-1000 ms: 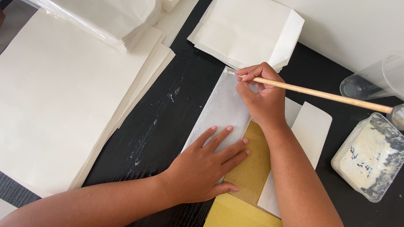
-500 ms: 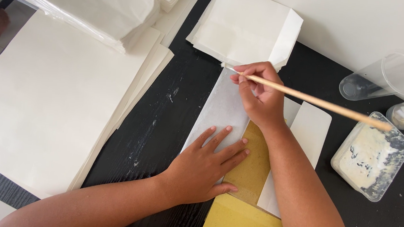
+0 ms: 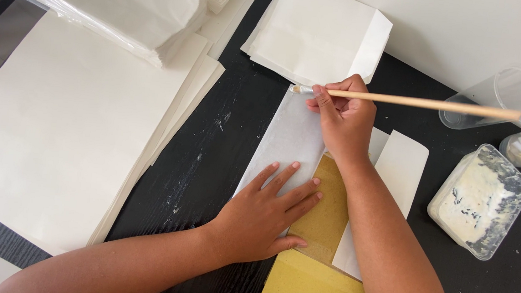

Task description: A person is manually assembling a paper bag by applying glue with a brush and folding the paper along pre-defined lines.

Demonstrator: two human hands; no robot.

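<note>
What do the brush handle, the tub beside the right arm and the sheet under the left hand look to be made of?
Brush handle: likely bare wood, pale tan, matte. Tub: apparently clear plastic, smeared with whitish paste. Sheet under the left hand: thin white paper, slightly glossy, perhaps wet. The right hand grips the brush.

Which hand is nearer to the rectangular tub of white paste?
Right. The right hand, gripping the wooden brush, is left of the paste tub and slightly above it in the picture. The left hand lies flat on the white sheet, farther left.
</note>
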